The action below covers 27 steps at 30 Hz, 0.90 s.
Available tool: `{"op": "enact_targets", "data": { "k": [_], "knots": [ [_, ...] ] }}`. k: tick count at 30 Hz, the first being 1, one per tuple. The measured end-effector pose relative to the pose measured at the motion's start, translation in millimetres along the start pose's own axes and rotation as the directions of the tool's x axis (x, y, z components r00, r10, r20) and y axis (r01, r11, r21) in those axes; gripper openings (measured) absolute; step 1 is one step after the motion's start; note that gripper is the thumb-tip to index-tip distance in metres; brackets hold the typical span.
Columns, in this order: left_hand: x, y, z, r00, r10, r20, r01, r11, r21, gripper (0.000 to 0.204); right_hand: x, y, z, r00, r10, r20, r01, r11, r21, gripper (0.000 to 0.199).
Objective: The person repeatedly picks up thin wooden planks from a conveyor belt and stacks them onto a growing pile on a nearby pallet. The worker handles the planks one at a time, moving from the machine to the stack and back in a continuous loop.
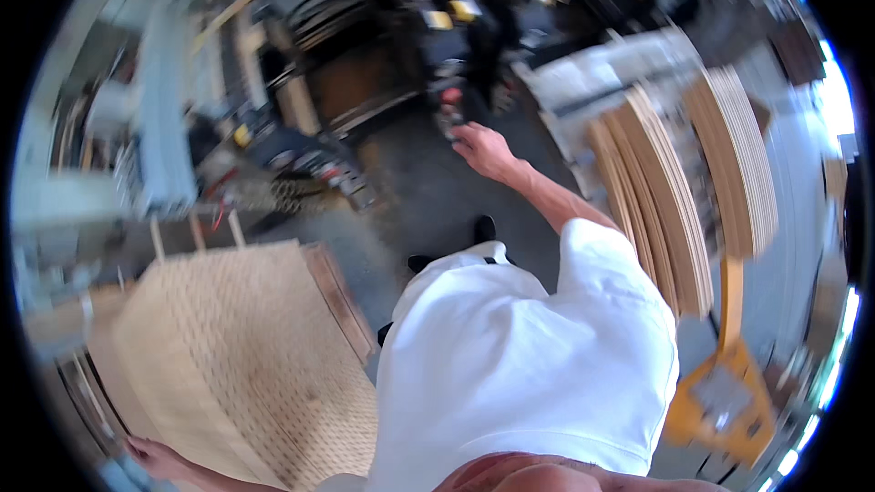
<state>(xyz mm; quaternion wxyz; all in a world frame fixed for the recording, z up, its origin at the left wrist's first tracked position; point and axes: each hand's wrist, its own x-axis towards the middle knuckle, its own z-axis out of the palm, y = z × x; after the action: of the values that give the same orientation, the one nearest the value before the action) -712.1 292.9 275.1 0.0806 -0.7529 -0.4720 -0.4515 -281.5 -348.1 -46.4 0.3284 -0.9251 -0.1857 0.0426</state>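
My right hand (486, 150) reaches forward over the grey floor, its fingers curled at the near end of a dark clamp (449, 102) with a red part. Motion blurs the contact, but the fingers look closed on the clamp's tip. Low at the far left, my left hand (155, 457) is stretched out sideways beside the edge of a stack of pale wooden pieces (264, 355). Its fingers are smeared, and I cannot make out anything in them.
Several dark bars with yellow ends (460, 9) run along the back. At the right, curved wooden slats (661, 191) are piled near a yellow pallet jack (725, 401). A second clamp-like mechanism (328, 173) sits left of the middle, above the wooden stack.
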Motion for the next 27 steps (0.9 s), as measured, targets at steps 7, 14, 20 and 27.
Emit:
{"op": "enact_targets", "data": {
  "k": [7, 14, 20, 27],
  "knots": [
    [-238, 332, 101, 0.589, 0.597, 0.545, -0.102, 0.724, -0.682, 0.029, -123, 139, -115, 0.858, 0.181, -0.481, -0.337, 0.905, -0.26, 0.024],
    [-424, 458, 154, 0.086, 0.742, 0.664, 0.236, 0.633, -0.737, 0.028, -304, 211, -106, 0.683, 0.554, -0.476, -0.719, 0.625, -0.303, 0.029],
    [-445, 516, 175, -0.054, 0.81, 0.585, 0.144, 0.586, -0.798, 0.032, -328, 183, -91, 0.629, 0.537, -0.562, -0.746, 0.619, -0.244, 0.027],
    [-410, 567, 285, 0.021, 0.799, 0.601, 0.194, 0.587, -0.786, 0.028, -323, 176, -77, 0.543, 0.659, -0.52, -0.837, 0.472, -0.277, 0.018]
  ]
}}
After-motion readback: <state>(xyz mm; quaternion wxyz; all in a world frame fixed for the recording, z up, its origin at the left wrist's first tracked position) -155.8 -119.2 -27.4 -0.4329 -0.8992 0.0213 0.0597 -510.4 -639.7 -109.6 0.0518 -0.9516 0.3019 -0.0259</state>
